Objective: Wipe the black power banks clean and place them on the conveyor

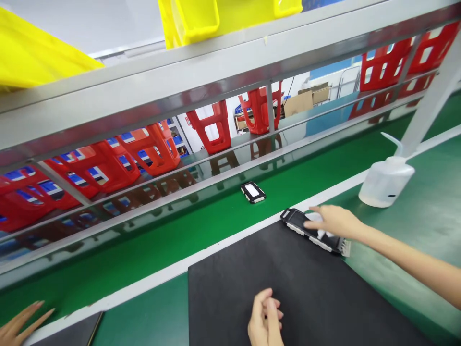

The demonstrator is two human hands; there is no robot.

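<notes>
While the right hand (334,222) extends over the black-and-white device (297,219), its palm side is hidden; whether it grips the white cloth-like piece (321,234) beneath it cannot be determined. The device lies at the far right edge of the black mat (230,293), its middle partly covered. The left hand (265,321), cut off at the near edge, is loosely curled over the mat; its palm is concealed, so any content cannot be confirmed. A similar, smaller-looking unit (253,191) rests on the far green strip (173,226). At near left, a co-worker's hand (19,323) is cropped.
</notes>
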